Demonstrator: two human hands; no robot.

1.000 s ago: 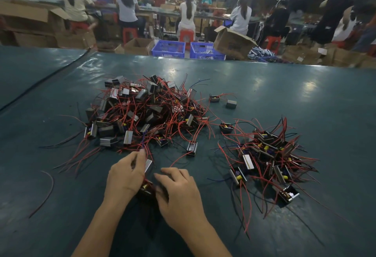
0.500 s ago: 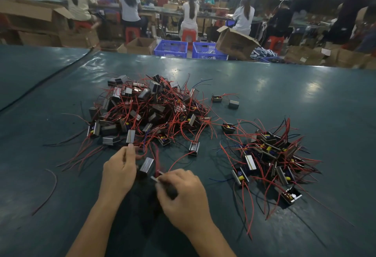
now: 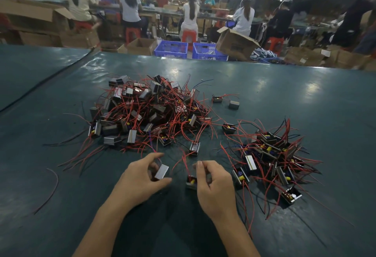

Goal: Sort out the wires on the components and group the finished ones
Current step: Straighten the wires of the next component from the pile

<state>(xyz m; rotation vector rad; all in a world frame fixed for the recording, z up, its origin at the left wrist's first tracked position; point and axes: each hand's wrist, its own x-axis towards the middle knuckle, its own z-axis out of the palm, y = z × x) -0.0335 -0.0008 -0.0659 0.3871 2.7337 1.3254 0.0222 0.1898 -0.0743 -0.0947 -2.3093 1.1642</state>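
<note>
gripping block [image 3: 161, 172] in left hand [image 3: 140, 179] | pinching wire [image 3: 184, 163] on second block [image 3: 191, 182] with right hand [image 3: 215, 183], likely straightening it | grouping done pile [image 3: 270, 155] at 3 o'clock, apart from tangle [image 3: 152, 110] at 12

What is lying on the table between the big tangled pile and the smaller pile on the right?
In the head view, one loose component sits in the gap between the big pile and the smaller pile.

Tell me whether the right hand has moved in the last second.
Yes. The right hand has shifted right: it was left of the lone transformer standing ahead of it, and now lies slightly right of it.
</note>
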